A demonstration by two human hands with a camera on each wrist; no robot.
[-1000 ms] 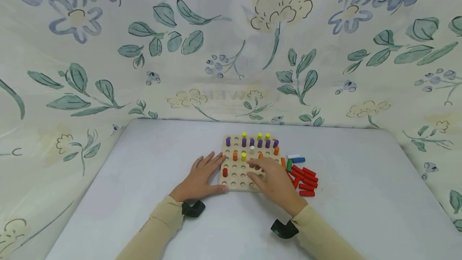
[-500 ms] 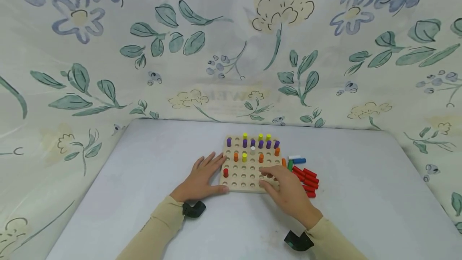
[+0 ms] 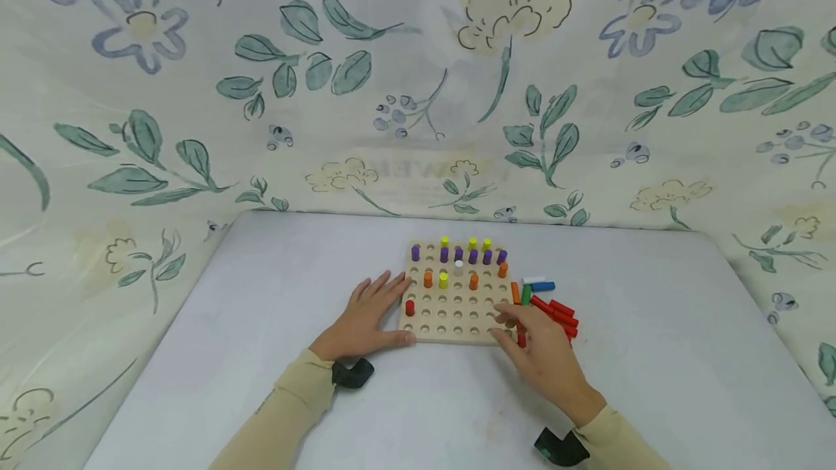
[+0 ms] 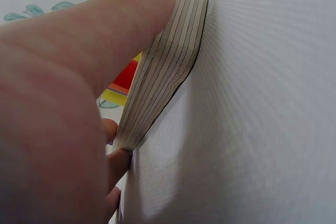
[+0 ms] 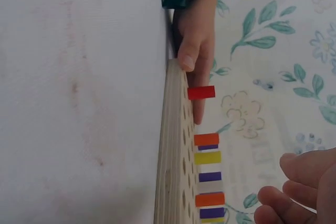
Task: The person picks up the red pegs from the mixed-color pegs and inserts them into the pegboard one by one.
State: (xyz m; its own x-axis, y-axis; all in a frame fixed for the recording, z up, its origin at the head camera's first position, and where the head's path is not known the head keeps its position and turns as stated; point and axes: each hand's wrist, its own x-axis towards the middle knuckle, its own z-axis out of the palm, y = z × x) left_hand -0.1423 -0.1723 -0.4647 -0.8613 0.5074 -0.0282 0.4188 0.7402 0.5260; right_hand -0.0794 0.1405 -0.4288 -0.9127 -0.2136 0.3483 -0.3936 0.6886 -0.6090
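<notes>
Touching wooden pegboard (image 3: pixel 450 322) at left with spread-fingered left hand (image 3: pixel 366 321); hovering at near right corner with right hand (image 3: pixel 548 356), fingertips apart. For red pegs (image 3: pixel 565 319) just right, pinch mid-length: likely light, stiff.

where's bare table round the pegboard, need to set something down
The white table is bare left of the left hand, right of the loose red pegs, and in front of the pegboard between the sleeves. It is crowded at the pegboard's right edge, with those pegs and the right hand.
</notes>
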